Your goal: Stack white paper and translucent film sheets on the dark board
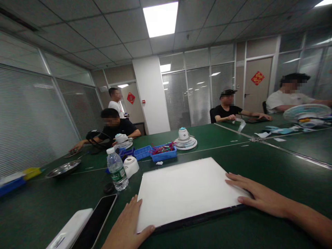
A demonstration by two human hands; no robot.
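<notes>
A flat rectangular white panel lies on the green table in front of me, with a dark frame or layer showing under its near edge. My left hand grips its left side near the front corner, thumb at the near edge and fingers along the side. On the opposite side my right hand holds the right edge, its thumb and fingertips resting on the white surface. What the panel belongs to, I cannot make out.
Left of the panel are a water bottle, a white plastic housing, a phone and a white box. Beyond it stand a blue bin of wires and a fan part. Several people sit or stand around the table.
</notes>
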